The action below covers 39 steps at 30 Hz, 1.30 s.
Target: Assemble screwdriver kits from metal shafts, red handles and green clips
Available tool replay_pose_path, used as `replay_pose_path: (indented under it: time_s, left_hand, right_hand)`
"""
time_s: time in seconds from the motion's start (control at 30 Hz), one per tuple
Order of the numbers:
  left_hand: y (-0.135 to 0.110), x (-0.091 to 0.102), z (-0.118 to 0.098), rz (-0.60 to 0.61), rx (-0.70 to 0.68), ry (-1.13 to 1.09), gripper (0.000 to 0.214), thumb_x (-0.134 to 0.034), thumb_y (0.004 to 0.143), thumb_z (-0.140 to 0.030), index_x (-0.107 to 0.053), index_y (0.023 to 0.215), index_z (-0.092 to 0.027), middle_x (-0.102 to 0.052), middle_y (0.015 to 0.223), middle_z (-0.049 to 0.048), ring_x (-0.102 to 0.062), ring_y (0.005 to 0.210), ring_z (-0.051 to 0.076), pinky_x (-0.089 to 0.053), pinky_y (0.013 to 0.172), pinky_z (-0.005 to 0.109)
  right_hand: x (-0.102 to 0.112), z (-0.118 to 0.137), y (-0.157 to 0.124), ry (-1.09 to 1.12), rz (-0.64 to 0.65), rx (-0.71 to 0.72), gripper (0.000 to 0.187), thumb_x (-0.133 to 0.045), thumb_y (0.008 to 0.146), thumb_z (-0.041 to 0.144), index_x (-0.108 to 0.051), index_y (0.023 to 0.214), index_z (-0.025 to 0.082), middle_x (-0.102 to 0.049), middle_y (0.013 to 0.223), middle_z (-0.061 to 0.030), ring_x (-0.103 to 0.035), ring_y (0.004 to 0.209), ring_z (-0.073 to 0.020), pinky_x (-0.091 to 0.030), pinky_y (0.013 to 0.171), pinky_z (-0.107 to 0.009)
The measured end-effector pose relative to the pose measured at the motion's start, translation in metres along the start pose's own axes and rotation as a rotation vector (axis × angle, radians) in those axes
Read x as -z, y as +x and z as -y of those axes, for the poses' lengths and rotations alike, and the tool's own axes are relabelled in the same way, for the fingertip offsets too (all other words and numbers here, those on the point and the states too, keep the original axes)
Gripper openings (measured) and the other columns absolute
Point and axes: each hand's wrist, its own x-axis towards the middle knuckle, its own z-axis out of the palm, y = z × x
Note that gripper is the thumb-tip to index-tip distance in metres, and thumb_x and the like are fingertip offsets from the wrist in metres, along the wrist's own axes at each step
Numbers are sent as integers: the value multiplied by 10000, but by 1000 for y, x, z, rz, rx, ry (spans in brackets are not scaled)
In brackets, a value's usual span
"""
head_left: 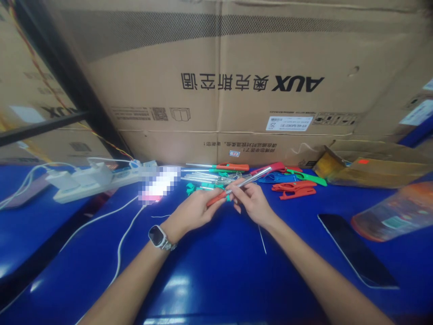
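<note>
1. The left hand (pixel 193 211) is closed around a slim orange plastic handle (pixel 216 198), above the blue surface (pixel 230 271), toward its far edge.
2. A straight silver metal tube (pixel 255 176) lies between the hands, its long axis slanting from the left hand rightward toward the far edge.
3. The right hand (pixel 253 201), nearer the tube's free end, pinches it.
4. Flat orange-red plastic shells (pixel 302 192) lie farther right, near the far edge.

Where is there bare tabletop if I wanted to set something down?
Bare tabletop shows between the left forearm and right forearm, save a thin rod by the right hand, and between the right forearm and black phone. Crowded: beyond the left hand and right hand, with metal rods and red casings; at left, with a power strip and white cables.
</note>
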Motion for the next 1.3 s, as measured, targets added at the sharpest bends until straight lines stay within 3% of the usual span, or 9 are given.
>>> replay_pose_path:
  time_s: [0.2,0.43,0.67,0.77,0.87,1.0,1.3]
  left_hand:
    - [1,-1,-1,-28,44,-125,139,-612,894,-273,-730,871,-204,-644,653,14,-485,514,129,-316,501,222]
    - [1,-2,-2,-7,60,2,166,-554,932,-269,-696,871,-209,-639,651,5,-470,484,129,-304,520,239]
    - [-1,-7,1,-29,-1,43,146,-560,914,-240,-701,939,-213,-648,645,12,-481,477,137,-302,515,251]
    - [0,-6,-2,-7,38,164,178,-512,944,-270,-674,966,-200,-664,684,24,-519,503,141,-315,527,254]
    - [0,-4,-6,38,109,306,197,-470,964,-290,-636,946,-186,-662,708,29,-543,538,148,-326,540,254]
    - [1,-3,-8,79,137,356,207,-437,979,-294,-615,998,-190,-664,720,27,-557,558,152,-338,553,257]
    - [2,-7,-7,64,148,364,221,-412,996,-325,-592,989,-196,-676,732,29,-605,597,173,-359,561,259]
  right_hand:
    - [-5,-1,-4,-18,-35,-51,379,-722,779,527,-618,848,169,-502,598,63,-406,404,-51,-339,328,-181]
    - [-14,-8,-3,166,-113,-129,350,-778,730,455,-617,868,176,-435,580,81,-361,454,-61,-347,337,-172]
    - [-15,-6,-5,203,-73,-152,309,-788,724,411,-603,824,185,-449,578,82,-394,455,-61,-364,344,-166]
    - [-15,-4,-5,151,-144,-115,377,-830,670,417,-620,878,183,-515,600,70,-439,456,-70,-377,331,-171]
    - [-17,-4,-5,25,-235,-71,411,-879,590,410,-631,800,159,-580,601,43,-466,429,-70,-367,304,-174]
    - [-20,-7,-5,13,-308,-86,411,-848,629,460,-650,799,143,-619,568,18,-528,431,-92,-427,325,-183]
    - [-21,-9,-4,75,-281,-54,426,-810,680,514,-618,784,148,-609,531,34,-556,412,-96,-500,360,-199]
